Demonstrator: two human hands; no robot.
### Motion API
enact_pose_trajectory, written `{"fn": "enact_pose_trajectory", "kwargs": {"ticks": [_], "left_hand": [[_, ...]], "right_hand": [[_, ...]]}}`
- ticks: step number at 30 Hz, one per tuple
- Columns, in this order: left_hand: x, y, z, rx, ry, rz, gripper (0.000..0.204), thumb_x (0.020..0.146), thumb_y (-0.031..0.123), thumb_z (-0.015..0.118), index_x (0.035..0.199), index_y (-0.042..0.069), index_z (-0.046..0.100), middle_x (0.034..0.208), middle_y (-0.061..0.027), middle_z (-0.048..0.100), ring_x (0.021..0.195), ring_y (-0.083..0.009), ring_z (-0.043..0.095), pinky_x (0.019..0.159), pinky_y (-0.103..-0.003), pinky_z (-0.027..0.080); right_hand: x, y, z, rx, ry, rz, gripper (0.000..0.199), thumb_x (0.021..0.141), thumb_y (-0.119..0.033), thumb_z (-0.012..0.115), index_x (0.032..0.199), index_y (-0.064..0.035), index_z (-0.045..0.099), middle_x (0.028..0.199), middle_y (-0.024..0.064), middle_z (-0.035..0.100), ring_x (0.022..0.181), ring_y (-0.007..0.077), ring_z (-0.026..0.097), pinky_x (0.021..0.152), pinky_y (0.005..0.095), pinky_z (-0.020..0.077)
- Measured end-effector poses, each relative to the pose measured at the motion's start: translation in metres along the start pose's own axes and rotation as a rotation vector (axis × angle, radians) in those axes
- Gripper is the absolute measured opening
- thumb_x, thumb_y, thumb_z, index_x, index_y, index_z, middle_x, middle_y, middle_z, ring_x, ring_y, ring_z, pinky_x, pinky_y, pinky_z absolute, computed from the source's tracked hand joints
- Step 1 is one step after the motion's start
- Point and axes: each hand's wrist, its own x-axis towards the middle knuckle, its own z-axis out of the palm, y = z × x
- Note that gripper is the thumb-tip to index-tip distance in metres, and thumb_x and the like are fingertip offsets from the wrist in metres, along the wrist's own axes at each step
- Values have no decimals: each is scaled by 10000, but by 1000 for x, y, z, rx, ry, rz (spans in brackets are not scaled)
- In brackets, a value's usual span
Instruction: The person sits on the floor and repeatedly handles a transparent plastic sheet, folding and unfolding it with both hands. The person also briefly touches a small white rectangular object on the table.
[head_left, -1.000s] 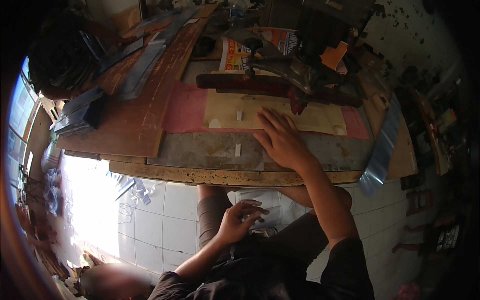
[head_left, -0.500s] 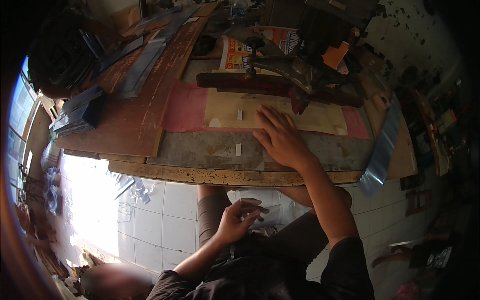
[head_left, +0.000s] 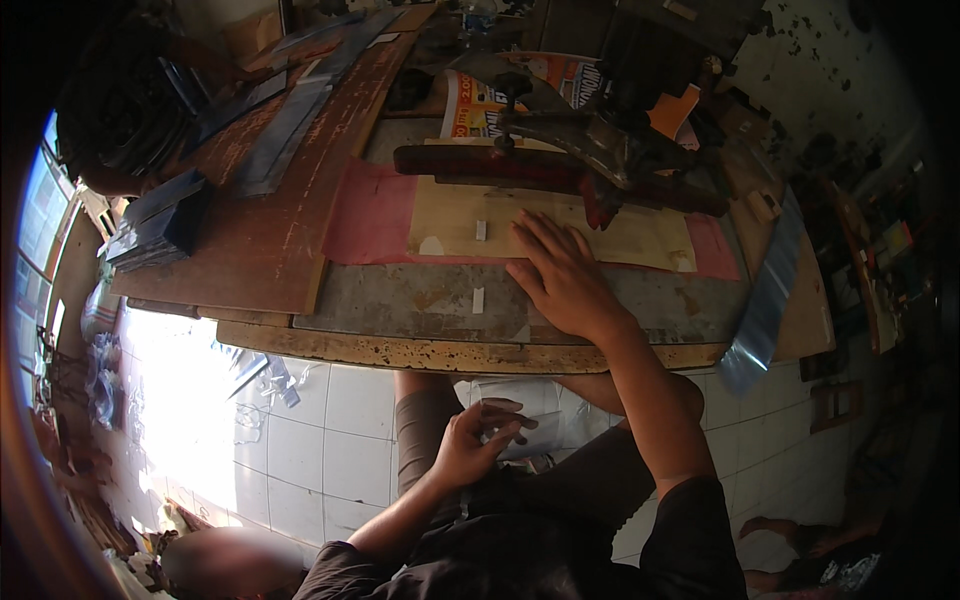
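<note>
My right hand (head_left: 562, 268) lies flat with its fingers spread, touching the front part of a pale yellow sheet (head_left: 455, 205). Beneath that sheet, pink material (head_left: 370, 210) shows at both ends. A dark red press bar (head_left: 480, 166) crosses above the sheet, just beyond my fingertips. To the left of this hand, one small whitish piece (head_left: 481, 231) sits on the yellow sheet, and a second small piece (head_left: 478, 300) rests on the worn tabletop (head_left: 390, 305). Over my lap, my left hand (head_left: 476, 440) has loosely curled fingers, apart from one another, beside clear plastic (head_left: 548, 432).
A brown board (head_left: 270, 240) on the left bears long clear strips (head_left: 290, 130) and a stack of plastic pieces (head_left: 165, 225). Another person's arm reaches in there. A shiny strip (head_left: 765, 300) overhangs the table's right edge. Plastic scraps (head_left: 280, 385) lie on the tiled floor.
Both my hands hold nearly the same positions. At the lower right, another person's limbs have shifted downward. The sheet and the small pieces stay put.
</note>
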Motion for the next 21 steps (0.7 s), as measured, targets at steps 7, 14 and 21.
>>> {"fn": "enact_pose_trajectory", "kwargs": {"ticks": [7,14,21], "left_hand": [[0,2,-2,18,-19,-17,242,1039,9,682,1254,-55,589,1116,-175,778,949,-204,761,838,-327,616],[0,2,0,28,4,-11,252,1041,70,689,1268,-28,637,1076,-133,822,935,-157,773,868,-315,605],[0,2,-1,35,2,-10,262,1047,72,687,1283,-25,625,1083,-133,822,924,-139,756,850,-315,611]], "right_hand": [[-1,2,2,8,7,3,566,1124,-444,498,1519,-40,528,1638,190,457,1553,324,392,1274,536,292],[-1,2,1,12,5,0,560,1120,-435,508,1515,-40,531,1636,190,460,1552,329,392,1269,543,298],[-2,1,2,-10,11,2,566,1114,-430,521,1525,-42,518,1637,190,459,1551,330,395,1270,548,295]]}}
